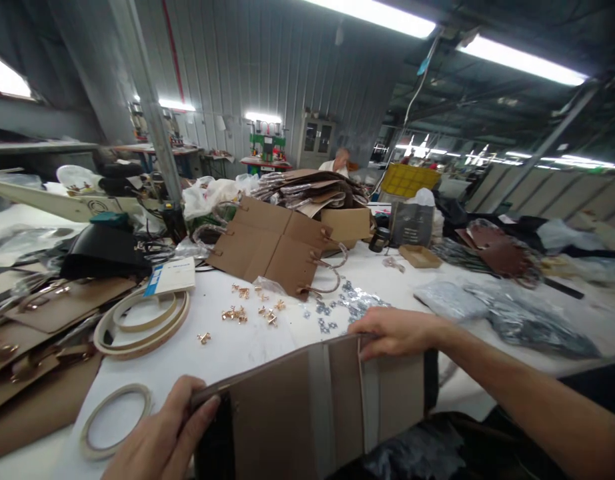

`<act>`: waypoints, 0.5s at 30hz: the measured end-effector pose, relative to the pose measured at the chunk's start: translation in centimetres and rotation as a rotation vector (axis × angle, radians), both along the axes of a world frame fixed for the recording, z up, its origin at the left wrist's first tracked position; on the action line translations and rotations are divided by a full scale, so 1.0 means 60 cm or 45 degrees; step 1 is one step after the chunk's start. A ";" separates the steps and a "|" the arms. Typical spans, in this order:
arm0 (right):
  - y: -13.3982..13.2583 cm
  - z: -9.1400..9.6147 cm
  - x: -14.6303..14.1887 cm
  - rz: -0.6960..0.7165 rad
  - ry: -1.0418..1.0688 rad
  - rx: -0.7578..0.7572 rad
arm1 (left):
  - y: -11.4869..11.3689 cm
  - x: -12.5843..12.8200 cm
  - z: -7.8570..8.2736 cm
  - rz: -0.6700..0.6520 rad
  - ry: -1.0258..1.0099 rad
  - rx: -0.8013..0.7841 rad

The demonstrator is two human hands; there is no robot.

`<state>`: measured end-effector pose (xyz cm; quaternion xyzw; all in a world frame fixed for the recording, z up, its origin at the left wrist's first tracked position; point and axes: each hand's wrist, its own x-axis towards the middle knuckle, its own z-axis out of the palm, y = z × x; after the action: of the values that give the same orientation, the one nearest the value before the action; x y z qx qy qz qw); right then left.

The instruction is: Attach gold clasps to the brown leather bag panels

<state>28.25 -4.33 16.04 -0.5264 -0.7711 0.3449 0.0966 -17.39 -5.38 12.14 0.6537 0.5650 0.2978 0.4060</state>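
Observation:
A brown bag panel [277, 407] with pale strips across it is held up at the table's near edge. My left hand [175, 427] pinches its upper left corner, thumb on the near face. Farther along the top edge, my right hand [387, 331] grips the panel between thumb and fingers. Past the panel lie gold-coloured metal fittings [235, 315] in small groups and a scatter of silver metal pieces [355, 300]. Behind them rests a flat brown bag piece [267, 243] with rope-like handles.
Left stand rolls of tape [102, 333], a roll [115, 420] nearer me, and stacked brown bag pieces [52, 373]. Plastic-wrapped bundles [517, 320] lie right. A small cardboard tray [420, 257] and a dark jar [380, 240] sit farther back. A person [340, 162] is behind the pile.

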 end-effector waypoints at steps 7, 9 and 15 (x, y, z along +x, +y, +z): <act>0.143 -0.051 -0.028 0.327 0.114 -0.713 | 0.065 0.024 -0.023 -0.238 -0.186 -0.214; 0.161 -0.087 -0.025 0.316 0.151 -0.751 | 0.091 0.031 -0.040 -0.234 -0.186 -0.253; 0.187 -0.173 -0.024 0.215 0.011 -0.574 | 0.169 0.057 -0.102 -0.205 0.193 -0.106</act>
<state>26.83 6.91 5.69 -0.4668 -0.7156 0.5173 -0.0493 -13.96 4.75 6.05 0.7000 0.5518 0.1902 0.4116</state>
